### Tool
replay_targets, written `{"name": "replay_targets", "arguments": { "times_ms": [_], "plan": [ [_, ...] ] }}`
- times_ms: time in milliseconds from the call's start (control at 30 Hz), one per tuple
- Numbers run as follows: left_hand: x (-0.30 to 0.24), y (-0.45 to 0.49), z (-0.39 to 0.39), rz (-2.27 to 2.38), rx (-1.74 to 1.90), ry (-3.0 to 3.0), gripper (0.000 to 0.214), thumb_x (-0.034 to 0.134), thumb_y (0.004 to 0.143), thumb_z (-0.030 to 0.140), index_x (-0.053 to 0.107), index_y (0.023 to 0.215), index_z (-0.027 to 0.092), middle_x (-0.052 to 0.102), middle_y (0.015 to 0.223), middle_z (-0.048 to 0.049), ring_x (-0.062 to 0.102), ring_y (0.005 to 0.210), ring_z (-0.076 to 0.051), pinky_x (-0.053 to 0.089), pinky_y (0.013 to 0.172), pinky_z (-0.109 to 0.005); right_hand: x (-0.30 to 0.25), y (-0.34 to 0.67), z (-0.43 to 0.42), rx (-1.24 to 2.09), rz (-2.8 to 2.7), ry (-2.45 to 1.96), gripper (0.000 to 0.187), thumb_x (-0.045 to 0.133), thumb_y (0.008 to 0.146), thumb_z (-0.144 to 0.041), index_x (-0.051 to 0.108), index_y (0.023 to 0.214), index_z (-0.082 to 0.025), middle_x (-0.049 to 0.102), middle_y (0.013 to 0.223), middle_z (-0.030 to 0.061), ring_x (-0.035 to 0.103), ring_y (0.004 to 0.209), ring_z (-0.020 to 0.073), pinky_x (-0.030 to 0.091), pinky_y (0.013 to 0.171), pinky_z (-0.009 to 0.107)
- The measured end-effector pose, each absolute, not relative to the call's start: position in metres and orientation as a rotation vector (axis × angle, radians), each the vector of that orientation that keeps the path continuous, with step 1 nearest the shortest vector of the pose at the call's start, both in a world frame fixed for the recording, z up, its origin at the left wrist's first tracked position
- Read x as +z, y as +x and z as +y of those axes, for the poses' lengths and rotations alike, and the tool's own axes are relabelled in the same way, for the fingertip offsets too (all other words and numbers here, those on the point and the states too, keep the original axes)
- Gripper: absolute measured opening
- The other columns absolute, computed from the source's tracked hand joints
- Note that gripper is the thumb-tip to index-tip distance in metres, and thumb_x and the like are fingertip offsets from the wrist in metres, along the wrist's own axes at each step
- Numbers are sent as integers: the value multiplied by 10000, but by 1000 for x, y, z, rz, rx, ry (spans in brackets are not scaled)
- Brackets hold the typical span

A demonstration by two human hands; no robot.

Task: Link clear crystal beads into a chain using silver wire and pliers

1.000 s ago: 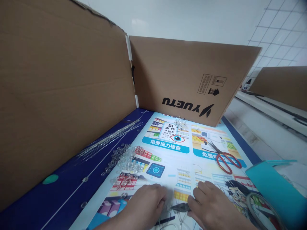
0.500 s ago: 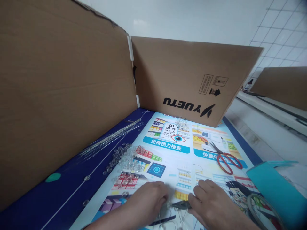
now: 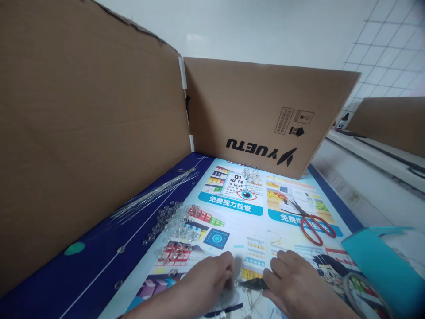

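My left hand (image 3: pixel 212 279) is closed in a pinch low in the middle of the view. At its fingertips are a clear bead (image 3: pixel 236 282) and thin wire, partly hidden by the fingers. Facing it, my right hand (image 3: pixel 287 277) is wrapped round needle-nose pliers (image 3: pixel 254 284), whose dark pointed jaws reach left to the bead. The handles are covered by the hand. Below both hands, more thin wire (image 3: pixel 253 303) with clear beads lies over the printed sheet. A loose pile of clear beads (image 3: pixel 179 226) spreads beyond my left hand.
Red-handled scissors (image 3: pixel 312 226) lie beyond my right hand. A bundle of straight wires (image 3: pixel 152 192) rests at the left, and a small beaded cluster (image 3: pixel 251 174) farther back. Cardboard panels (image 3: pixel 232 102) wall the left and back. A tape roll (image 3: pixel 365 294) and turquoise box (image 3: pixel 381 261) stand at the right.
The view has shifted slightly, so the scene sits a little lower. Both hands keep nearly the same positions, with the pliers' tips still at the bead.
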State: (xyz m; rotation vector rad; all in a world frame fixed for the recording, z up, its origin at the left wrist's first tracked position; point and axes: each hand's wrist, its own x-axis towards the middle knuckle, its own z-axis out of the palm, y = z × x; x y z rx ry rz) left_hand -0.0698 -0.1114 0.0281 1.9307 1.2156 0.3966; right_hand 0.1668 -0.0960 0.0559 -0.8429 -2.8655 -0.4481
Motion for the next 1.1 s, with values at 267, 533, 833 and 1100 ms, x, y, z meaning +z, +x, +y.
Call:
{"name": "replay_targets", "arguments": {
  "times_ms": [267,533,833,1100],
  "plan": [
    [30,-66,-115,1246,407,1891,173,286,915,253,417,819,195,554,774,-6,471,690,-148,330,600,-250,61,166,-100,-516,-2852,-879,342,756,642,-386,467,707,-215,535,662,-36,456,651,186,250,620,324],
    [21,-59,-112,1190,586,1725,138,355,817,101,463,830,187,582,796,5,505,737,-138,364,662,-243,57,164,-98,-547,-2828,-825,290,684,729,-360,443,688,-204,523,640,-22,449,635,175,244,608,320],
    [20,-56,-110,1161,635,1514,79,482,705,129,522,767,159,513,640,45,438,575,-95,315,530,-197,53,164,-101,-624,-2860,-792,268,666,724,-331,439,681,-195,513,627,-10,462,643,183,244,592,324],
    [18,-57,-109,1177,655,1502,124,439,712,106,544,735,167,576,658,32,485,601,-99,335,552,-193,53,163,-101,-632,-2838,-781,249,635,753,-331,442,679,-192,515,627,-5,466,647,180,246,595,318]
  ]
}}
